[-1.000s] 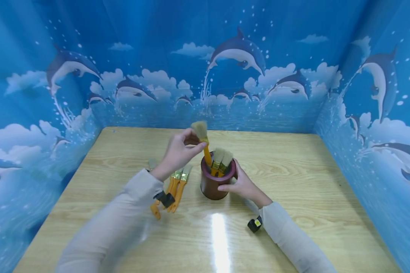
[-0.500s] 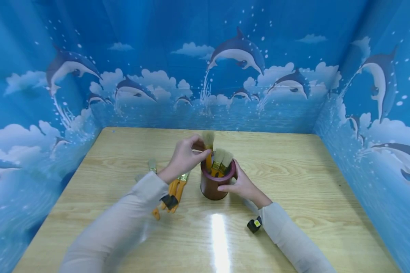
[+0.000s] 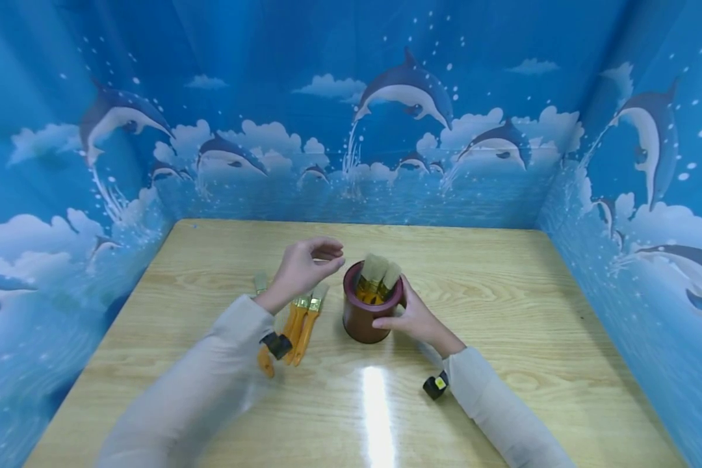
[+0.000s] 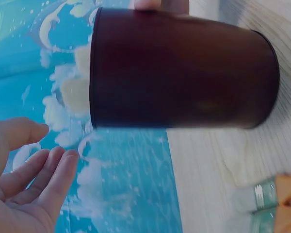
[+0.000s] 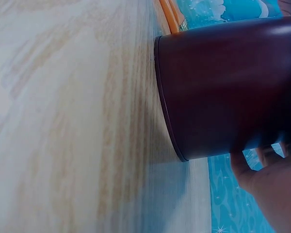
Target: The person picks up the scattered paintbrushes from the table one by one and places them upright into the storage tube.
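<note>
A dark maroon cylindrical cup (image 3: 363, 324) stands upright mid-table on wood grain, with at least 2 flat paintbrushes (image 3: 374, 268) inside, bristles up. The right hand (image 3: 416, 318) grips its right side. The left hand (image 3: 304, 268), released, fingers loosely bent, hovers just left of the rim. More orange-handled brushes (image 3: 305, 335) lie on the left, partly hidden by the left sleeve (image 3: 210, 364).

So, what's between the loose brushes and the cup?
Only bare tabletop: the head view shows nothing lying between the loose brushes and the cup.
</note>
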The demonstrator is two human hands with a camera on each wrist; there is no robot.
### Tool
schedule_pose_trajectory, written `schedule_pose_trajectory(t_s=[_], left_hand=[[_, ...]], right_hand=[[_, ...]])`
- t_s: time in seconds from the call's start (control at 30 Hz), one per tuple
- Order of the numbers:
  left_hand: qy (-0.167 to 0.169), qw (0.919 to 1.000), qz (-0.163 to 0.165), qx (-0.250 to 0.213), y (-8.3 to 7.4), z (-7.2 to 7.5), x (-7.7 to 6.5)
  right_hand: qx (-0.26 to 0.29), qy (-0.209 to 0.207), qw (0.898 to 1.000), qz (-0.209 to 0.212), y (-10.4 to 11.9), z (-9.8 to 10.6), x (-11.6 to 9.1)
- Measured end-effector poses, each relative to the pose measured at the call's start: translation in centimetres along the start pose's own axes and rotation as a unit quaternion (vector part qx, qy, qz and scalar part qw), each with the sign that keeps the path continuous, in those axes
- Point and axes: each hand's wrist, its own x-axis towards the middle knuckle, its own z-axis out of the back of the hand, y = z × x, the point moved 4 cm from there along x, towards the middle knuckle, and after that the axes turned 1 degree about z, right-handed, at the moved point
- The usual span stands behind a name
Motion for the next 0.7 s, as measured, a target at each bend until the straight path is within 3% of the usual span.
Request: schedule_pose_trajectory(t_s=[0.23, 0.4, 0.7], left_hand=[[-0.005, 0.9969, 0.071, -0.033, 3.0, 2.5, -1.2], [-0.001, 0.9882, 0.14, -0.061, 5.5, 3.9, -2.3], [0.001, 0.9762, 0.203, -0.077, 8.6, 6.0, -4.3]], right_hand=[[-0.002, 0.002, 1.0, -0.026, -0.4, 0.0, 0.0], [0.0, 0.003, 1.0, -0.025, -0.4, 0.0, 0.0], [0.0, 0.006, 1.0, -0.018, -0.4, 0.0, 0.0]])
